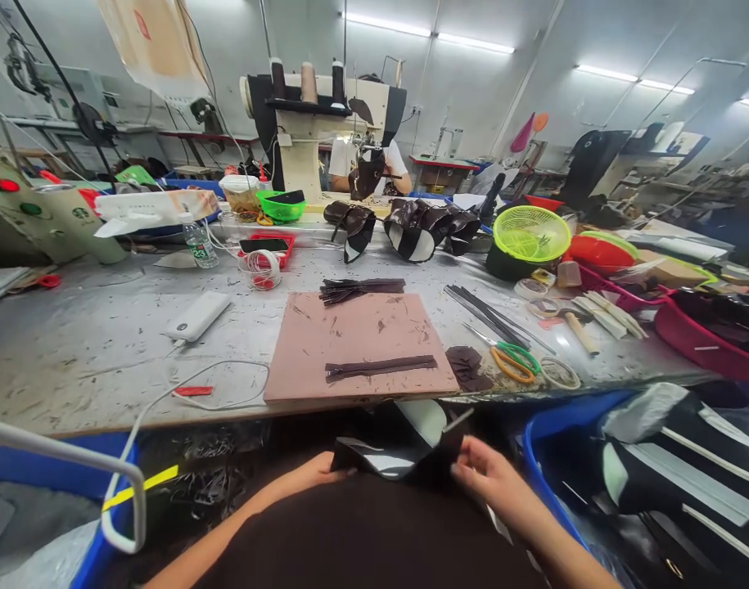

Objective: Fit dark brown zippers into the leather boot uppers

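Observation:
Below the table's front edge, over my lap, both hands hold a dark leather shoe-upper piece (399, 454) with a pale lining. My left hand (318, 473) grips its left side with fingers closed. My right hand (488, 473) pinches its right edge. On the table just ahead lies a pink cutting mat (355, 335) with a dark brown zipper (380, 368) across its near part. A bundle of zippers (362, 289) rests at its far edge.
Scissors with green and orange handles (512, 361) and small leather scraps (466, 366) lie right of the mat. A white power bank (197, 316) and cable sit left. More leather uppers (423, 227), a green basket (530, 233), a sewing machine (316, 131), and blue bins (552, 442) surround me.

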The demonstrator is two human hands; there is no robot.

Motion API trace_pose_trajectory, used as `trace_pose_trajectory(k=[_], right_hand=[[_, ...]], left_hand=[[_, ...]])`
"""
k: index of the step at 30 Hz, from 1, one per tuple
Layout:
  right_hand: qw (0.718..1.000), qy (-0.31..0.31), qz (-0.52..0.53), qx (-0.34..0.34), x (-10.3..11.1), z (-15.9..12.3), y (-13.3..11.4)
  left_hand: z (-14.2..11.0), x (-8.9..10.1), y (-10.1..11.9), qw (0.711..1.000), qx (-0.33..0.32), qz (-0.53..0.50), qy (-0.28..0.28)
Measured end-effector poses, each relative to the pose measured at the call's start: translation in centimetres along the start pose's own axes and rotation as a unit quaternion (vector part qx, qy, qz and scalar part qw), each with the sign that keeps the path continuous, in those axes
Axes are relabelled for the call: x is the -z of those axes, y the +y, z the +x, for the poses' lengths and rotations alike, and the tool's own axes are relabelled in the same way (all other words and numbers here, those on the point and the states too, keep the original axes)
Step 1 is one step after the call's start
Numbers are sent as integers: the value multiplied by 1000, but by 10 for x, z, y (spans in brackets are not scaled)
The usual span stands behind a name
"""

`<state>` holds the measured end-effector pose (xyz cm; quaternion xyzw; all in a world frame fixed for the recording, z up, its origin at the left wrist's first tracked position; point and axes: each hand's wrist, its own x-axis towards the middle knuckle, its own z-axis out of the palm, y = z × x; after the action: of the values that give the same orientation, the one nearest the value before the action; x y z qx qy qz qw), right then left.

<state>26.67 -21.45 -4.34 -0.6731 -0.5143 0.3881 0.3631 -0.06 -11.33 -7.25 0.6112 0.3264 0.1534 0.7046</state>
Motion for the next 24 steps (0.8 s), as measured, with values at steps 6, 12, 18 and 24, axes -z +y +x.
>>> trace_pose_trajectory(k=[6,12,18,24], right_hand=[[802,60,-352,480,-9,50,-53],[829,-284,-404,265,-31,108,-76],[804,-335,-359,336,-41,120,-70],[870,-373,-286,150,-44,127,-73]], left_hand=[[18,5,26,996,-10,1,-84],[8,13,32,987,88,-75,-110],[8,33,16,992,25,-34,-116],[18,40,14,823,-354,404,183]])
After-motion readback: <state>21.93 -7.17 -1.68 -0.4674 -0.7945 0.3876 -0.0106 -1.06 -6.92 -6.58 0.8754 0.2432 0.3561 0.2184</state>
